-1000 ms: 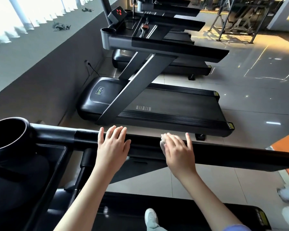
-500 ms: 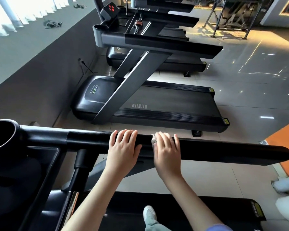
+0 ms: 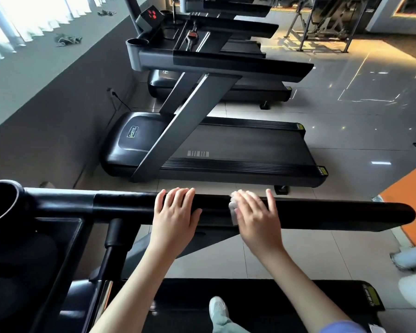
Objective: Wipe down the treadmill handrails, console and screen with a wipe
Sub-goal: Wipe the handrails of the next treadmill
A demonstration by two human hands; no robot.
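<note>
A long black padded handrail [image 3: 334, 212] runs left to right across the near part of the scene, and both bare hands are on it. The left hand [image 3: 175, 218] rests palm-down on the rail left of its middle. Its fingers [image 3: 178, 197] lie close together and nearly straight across the top, with the tips reaching the far edge. They hold nothing.

The right hand [image 3: 257, 218] lies just to the right, apart from the left one. Its fingers [image 3: 270, 200] are spread and flat, pressing a small crumpled white wipe [image 3: 233, 210] onto the rail. The wipe shows only at the left edge of that hand, under the forefinger and thumb; the palm hides the rest.

At the rail's left end sits a round black cup holder [image 3: 16, 200], with the dark console tray [image 3: 46, 239] just near of it. Below the arms lies the black running belt [image 3: 286, 301], where a pale green shoe [image 3: 217, 308] stands.

Beyond the rail, on glossy pale floor tiles [image 3: 358, 131], stands a second grey and black treadmill [image 3: 226, 150]. A small console with red lights [image 3: 151, 14] shows farther off. An orange floor mat [image 3: 408, 195] lies at the right edge, and a blurred white shoe of another person [image 3: 411, 258] shows near it.
</note>
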